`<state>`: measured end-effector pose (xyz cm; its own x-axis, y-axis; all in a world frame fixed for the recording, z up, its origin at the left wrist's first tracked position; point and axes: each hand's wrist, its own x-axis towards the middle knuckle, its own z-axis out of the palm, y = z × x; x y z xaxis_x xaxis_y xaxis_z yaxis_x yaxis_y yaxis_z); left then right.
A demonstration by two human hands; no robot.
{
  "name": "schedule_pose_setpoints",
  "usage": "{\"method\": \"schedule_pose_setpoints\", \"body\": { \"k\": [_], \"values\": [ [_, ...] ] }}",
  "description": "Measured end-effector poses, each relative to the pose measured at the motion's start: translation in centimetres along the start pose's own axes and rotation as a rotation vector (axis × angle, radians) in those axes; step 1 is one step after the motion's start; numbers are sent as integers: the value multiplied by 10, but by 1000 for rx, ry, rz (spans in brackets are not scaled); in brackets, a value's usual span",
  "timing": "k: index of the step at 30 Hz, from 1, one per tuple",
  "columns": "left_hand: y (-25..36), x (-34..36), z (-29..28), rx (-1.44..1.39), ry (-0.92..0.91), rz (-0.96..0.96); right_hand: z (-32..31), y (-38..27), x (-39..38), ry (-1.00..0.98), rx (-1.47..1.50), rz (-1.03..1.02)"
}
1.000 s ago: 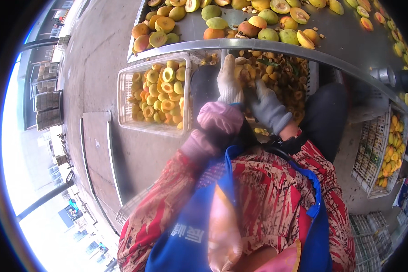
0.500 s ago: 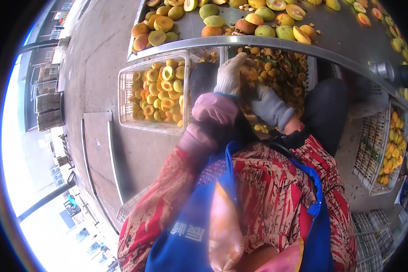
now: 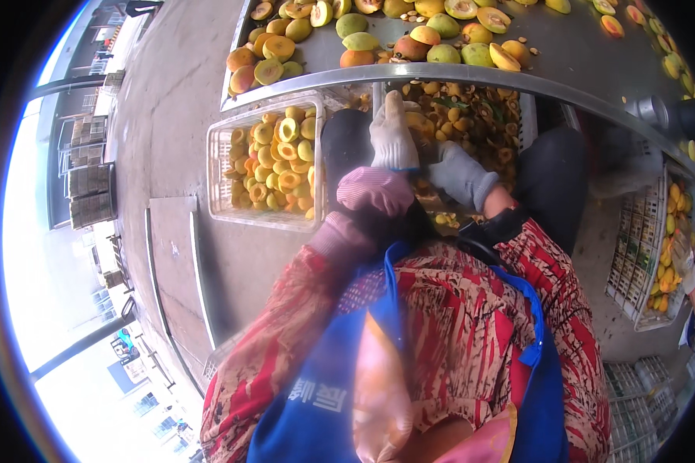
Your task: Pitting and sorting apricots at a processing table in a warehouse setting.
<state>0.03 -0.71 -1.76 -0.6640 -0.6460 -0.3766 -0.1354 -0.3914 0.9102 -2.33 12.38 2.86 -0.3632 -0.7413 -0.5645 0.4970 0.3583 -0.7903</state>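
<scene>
My left hand (image 3: 394,137), in a white knitted glove, is over the near-left edge of a crate (image 3: 528,127) of halved fruit and pits below the table. Its fingers point away from me and look closed. My right hand (image 3: 461,177), in a grey glove, is beside it with its fingers curled toward the left one. Between the hands is a blurred orange-brown shape, perhaps a fruit; what each hand grips is hidden. Yellow-green and orange apricot-like fruits (image 3: 444,54), some halved, lie on the metal table (image 3: 328,55) ahead, with loose pits among them.
A pale plastic crate (image 3: 222,202) of yellow fruit halves stands on the floor at left. Another fruit crate (image 3: 633,255) is at right, with a co-worker's gloved hand (image 3: 681,253) over it. The table's metal rim (image 3: 440,72) runs just beyond my hands. Stacked crates (image 3: 633,397) stand lower right.
My left hand has moved slightly right and toward me, its fingers now pointing straighter ahead. My right hand has barely moved. The co-worker's hand at right has come over the crate.
</scene>
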Motion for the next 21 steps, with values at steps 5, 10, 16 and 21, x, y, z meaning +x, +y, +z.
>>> {"method": "schedule_pose_setpoints", "body": {
  "k": [5,10,16,21],
  "values": [
    [39,-22,5,-158,-161,-291,-9,32,29,153,-219,-190],
    [15,6,4,-91,-61,-168,-1,1,3,-47,91,-1],
    [4,4,-1,-38,-157,24,-23,17,2,-402,319,13],
    [-8,13,-5,-166,-239,-98,-19,44,19,-406,1,-513]
  ]
}}
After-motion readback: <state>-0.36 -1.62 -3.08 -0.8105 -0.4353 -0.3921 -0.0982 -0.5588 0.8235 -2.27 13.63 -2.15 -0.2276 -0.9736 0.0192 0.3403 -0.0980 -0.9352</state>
